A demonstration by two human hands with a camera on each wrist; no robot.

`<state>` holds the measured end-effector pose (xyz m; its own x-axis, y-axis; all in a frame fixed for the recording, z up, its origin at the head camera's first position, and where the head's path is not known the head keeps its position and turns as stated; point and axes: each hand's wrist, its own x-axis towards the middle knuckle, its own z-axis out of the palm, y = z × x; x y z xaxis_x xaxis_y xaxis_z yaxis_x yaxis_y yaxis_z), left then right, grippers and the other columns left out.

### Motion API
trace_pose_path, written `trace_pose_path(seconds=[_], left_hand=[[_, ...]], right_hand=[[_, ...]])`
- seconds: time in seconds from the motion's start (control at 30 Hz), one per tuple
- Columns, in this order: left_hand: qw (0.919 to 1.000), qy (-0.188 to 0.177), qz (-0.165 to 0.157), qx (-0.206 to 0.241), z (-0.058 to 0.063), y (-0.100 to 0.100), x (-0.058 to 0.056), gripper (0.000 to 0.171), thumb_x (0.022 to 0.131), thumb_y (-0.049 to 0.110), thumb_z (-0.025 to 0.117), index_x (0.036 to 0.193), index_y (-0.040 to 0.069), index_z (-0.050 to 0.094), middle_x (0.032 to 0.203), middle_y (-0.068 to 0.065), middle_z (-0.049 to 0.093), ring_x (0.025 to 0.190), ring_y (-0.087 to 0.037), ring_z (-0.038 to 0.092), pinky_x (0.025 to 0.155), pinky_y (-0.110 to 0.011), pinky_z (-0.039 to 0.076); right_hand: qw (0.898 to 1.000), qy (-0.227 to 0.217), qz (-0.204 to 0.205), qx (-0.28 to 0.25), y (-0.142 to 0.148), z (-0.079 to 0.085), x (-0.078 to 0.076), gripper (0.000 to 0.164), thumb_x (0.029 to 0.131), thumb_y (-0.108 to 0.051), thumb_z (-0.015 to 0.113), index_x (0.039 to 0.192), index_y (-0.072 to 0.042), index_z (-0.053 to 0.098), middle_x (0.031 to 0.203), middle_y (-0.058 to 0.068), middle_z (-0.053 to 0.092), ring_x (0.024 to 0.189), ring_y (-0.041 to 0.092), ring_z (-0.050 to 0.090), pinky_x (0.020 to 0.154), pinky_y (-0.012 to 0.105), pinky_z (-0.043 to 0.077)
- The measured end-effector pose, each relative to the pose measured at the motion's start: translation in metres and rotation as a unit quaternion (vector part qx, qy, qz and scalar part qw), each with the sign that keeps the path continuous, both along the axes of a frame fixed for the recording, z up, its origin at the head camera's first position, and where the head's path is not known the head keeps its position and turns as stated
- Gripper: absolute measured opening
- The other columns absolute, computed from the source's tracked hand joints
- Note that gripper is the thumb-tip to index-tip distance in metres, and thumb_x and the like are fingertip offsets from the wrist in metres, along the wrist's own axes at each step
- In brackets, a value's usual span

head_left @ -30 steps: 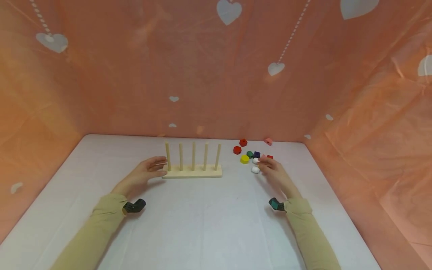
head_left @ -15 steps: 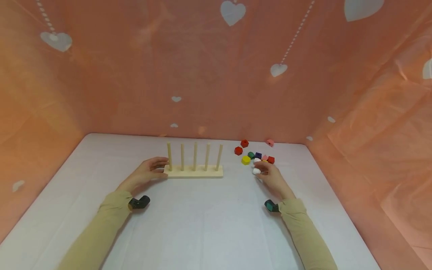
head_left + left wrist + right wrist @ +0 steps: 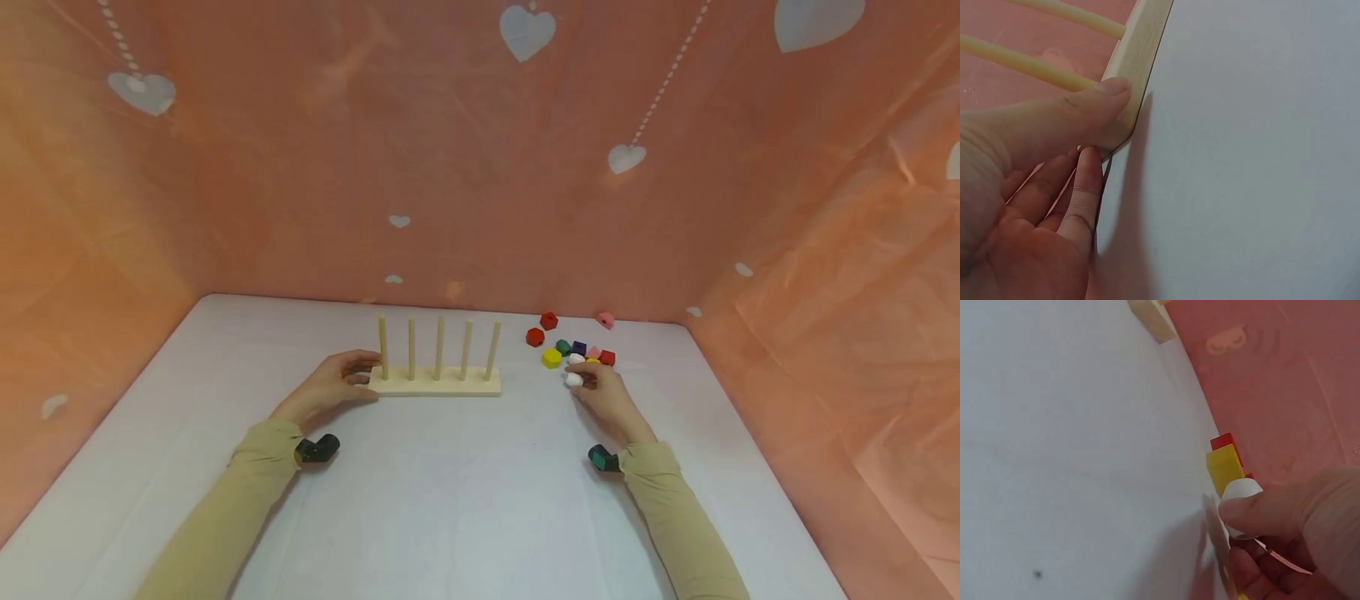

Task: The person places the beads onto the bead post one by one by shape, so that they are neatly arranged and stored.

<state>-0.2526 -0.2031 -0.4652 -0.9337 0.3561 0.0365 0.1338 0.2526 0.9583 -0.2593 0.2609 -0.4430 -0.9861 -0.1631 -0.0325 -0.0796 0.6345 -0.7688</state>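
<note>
A pale wooden peg stand (image 3: 435,387) with several upright pegs stands on the white table. My left hand (image 3: 333,385) holds its left end. In the left wrist view the thumb (image 3: 1113,87) presses the front of the base, and the other fingers lie behind and beside its end. Farther right, my right hand (image 3: 606,396) pinches a white bead (image 3: 1242,487) between thumb and fingers, low at the table. Part of this bead is hidden by the thumb. Just behind it sits a second white bead (image 3: 576,359).
Around the right hand lie a yellow bead (image 3: 552,358), a green bead (image 3: 563,347), a dark purple bead (image 3: 579,347), red beads (image 3: 535,337) and a pink bead (image 3: 605,320). An orange-pink cloth (image 3: 450,167) with hearts rises behind the table.
My right hand has come slightly nearer and closed its fingers on the front white bead, uncovering the red bead behind. The left hand stays at the stand's end. The whole view shifts slightly.
</note>
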Motion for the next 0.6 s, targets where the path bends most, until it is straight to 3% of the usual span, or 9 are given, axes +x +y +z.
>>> trace_pose_path(seconds=[0.23, 0.6], left_hand=[[0.9996, 0.015, -0.005, -0.022, -0.003, -0.004, -0.002, 0.066, 0.075, -0.007, 0.076, 0.133, -0.011, 0.045, 0.13, -0.031, 0.049, 0.108, -0.038, 0.056, 0.087, -0.026, 0.05], [0.9973, 0.038, -0.002, -0.064, 0.001, -0.005, -0.001, 0.06, 0.076, 0.001, 0.078, 0.129, -0.01, 0.051, 0.126, -0.029, 0.052, 0.1, -0.032, 0.058, 0.082, -0.022, 0.049]], right_hand=[[0.999, 0.011, -0.006, -0.034, -0.002, 0.006, -0.001, 0.035, 0.09, -0.007, 0.067, 0.124, -0.01, 0.059, 0.122, 0.009, 0.055, 0.111, 0.029, 0.053, 0.097, 0.041, 0.046], [0.99, 0.067, 0.024, -0.121, -0.021, 0.034, 0.001, 0.035, 0.088, -0.004, 0.067, 0.121, 0.0, 0.057, 0.122, 0.017, 0.057, 0.113, 0.03, 0.056, 0.095, 0.03, 0.046]])
